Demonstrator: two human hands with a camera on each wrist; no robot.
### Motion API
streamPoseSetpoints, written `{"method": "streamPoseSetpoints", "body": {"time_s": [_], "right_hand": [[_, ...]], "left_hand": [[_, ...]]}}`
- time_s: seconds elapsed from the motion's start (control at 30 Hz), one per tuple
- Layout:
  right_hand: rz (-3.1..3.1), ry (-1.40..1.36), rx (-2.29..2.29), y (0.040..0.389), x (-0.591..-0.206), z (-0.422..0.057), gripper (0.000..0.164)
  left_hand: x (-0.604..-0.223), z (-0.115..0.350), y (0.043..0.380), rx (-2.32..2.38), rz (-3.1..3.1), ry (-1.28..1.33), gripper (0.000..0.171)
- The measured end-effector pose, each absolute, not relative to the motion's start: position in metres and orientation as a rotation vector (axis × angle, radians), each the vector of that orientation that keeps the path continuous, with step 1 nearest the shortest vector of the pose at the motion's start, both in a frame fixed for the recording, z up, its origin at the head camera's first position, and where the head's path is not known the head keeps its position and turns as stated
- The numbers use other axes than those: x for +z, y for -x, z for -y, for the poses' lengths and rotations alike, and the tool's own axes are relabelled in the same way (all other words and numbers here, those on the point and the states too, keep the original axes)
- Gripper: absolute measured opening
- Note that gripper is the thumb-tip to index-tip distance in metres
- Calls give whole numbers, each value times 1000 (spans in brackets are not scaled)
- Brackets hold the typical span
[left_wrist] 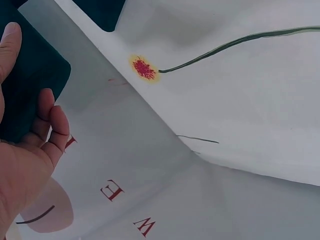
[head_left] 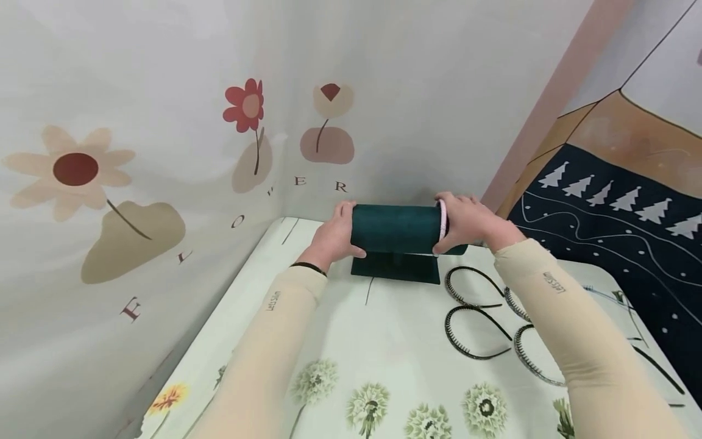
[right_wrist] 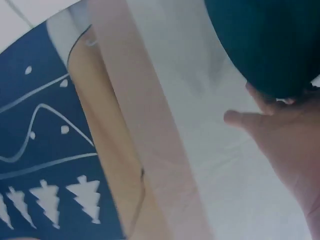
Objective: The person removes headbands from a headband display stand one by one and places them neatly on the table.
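Observation:
A dark green display stand point(head_left: 397, 228), with a padded roll on top and a flat base point(head_left: 395, 268), stands at the table's far side. My left hand point(head_left: 331, 235) grips the roll's left end, thumb in front and fingers behind. At the right end a pale pink headband point(head_left: 443, 219) circles the roll. My right hand point(head_left: 468, 222) holds that headband, fingers at the top and thumb low in front. The left wrist view has part of the green stand point(left_wrist: 30, 75) between thumb and fingers. In the right wrist view the roll point(right_wrist: 270, 45) partly hides the right hand's fingers.
Several black toothed headbands point(head_left: 450, 332) lie on the table to the right, some partly under the right forearm. The flower-print tablecloth point(head_left: 340, 323) covers the table. A pale curtain point(head_left: 181, 122) with printed flowers hangs behind and left; a dark tree-print cloth point(head_left: 620, 225) is at right.

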State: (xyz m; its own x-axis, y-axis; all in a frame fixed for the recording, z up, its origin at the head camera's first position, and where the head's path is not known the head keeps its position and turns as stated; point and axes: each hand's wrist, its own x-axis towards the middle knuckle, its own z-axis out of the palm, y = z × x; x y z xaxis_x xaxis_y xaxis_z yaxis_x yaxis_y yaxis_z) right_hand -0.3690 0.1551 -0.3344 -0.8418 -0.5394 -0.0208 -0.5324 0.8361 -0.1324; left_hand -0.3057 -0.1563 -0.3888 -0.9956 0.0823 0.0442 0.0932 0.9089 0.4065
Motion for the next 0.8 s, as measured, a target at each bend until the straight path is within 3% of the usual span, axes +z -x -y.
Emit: {"method": "streamPoseSetpoints", "body": {"time_s": [0.13,0.27,0.8], "right_hand": [[-2967,929,-85,367,-340,-156,138],[-2916,862,-273,364,-336,-163,144],[-2902,779,-107,364,-327,-164,123]], "left_hand": [[-388,158,305,-641,3040,129,127],[-388,158,304,-660,3033,147,127],[-391,156,305,-672,3016,141,126]]}}
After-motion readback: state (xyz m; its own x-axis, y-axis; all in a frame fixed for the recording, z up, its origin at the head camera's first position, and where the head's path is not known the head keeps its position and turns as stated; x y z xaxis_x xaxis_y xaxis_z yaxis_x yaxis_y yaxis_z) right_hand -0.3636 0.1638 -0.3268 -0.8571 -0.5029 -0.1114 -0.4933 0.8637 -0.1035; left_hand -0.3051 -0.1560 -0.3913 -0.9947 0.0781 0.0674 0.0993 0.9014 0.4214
